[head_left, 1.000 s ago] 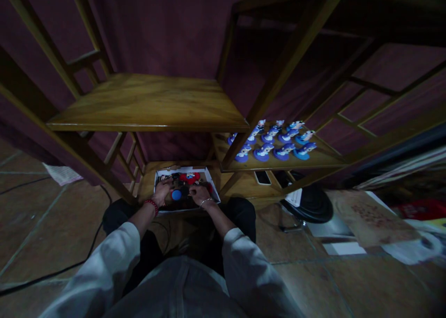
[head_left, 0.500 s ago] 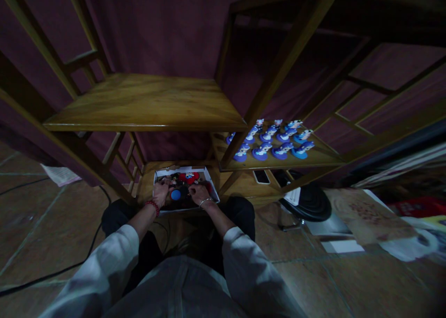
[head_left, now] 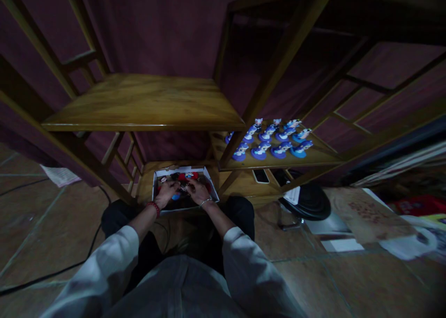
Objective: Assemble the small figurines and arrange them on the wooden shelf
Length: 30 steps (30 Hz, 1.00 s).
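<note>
Low in front of me, a shallow white box (head_left: 213, 188) holds dark and red items, blurred in the dim light. My left hand (head_left: 166, 192), with a red bead bracelet at the wrist, reaches in from the left, fingers closed on a small figurine (head_left: 183, 186). A round blue part (head_left: 176, 197), apparently its base, shows beneath those fingers. From the right, my right hand (head_left: 198, 192), wearing a silver bracelet, has its fingertips on the same figurine. A red piece with a light figure (head_left: 188, 175) lies at the box's back.
Above the box juts a wooden shelf (head_left: 146, 102). Several purple and blue figurines (head_left: 260, 150) stand in rows on a shelf to the right. A phone (head_left: 260, 176) lies below them. Further right are a black round seat (head_left: 315, 204) and a cardboard piece (head_left: 358, 213); a cable (head_left: 87, 253) crosses the floor.
My left hand has moved right and over the blue round part, which is now mostly covered. My right hand's fingers have shifted left and stretched, and the hands are closer together.
</note>
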Each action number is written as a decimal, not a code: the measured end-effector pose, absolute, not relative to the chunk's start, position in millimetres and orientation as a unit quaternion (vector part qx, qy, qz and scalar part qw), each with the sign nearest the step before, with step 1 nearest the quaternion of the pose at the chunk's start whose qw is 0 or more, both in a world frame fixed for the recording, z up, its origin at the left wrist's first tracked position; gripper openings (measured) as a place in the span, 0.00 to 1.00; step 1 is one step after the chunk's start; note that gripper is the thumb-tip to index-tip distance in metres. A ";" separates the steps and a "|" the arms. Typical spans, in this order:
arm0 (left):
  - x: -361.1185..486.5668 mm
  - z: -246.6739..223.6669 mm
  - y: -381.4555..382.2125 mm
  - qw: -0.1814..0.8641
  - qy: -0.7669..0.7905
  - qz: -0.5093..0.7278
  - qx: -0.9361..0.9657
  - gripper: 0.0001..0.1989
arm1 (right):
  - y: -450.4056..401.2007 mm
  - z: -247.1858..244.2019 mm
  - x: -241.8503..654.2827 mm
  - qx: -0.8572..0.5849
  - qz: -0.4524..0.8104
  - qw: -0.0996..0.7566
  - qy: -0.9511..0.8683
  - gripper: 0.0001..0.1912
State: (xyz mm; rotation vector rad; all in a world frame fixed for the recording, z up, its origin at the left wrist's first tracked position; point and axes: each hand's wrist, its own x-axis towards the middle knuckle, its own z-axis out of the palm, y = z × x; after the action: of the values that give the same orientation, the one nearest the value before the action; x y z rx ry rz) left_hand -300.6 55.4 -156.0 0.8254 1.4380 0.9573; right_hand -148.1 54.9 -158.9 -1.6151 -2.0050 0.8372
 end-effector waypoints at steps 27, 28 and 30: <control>-295.7 -150.5 53.2 0.575 0.585 0.427 0.382 0.05 | 49.5 -153.0 -147.4 -0.537 0.328 0.185 -0.755 0.15; -295.7 -150.4 53.0 0.576 0.586 0.424 0.380 0.05 | 49.6 -153.3 -147.5 -0.540 0.323 0.183 -0.756 0.14; -295.4 -149.3 52.5 0.578 0.589 0.421 0.376 0.05 | 49.8 -153.7 -147.8 -0.544 0.317 0.182 -0.755 0.14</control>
State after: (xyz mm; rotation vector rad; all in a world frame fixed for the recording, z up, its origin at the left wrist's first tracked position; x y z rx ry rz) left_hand -295.4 52.5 -149.3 0.8806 1.3783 0.9852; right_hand -147.8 49.8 -153.7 -1.5363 -2.1312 0.8938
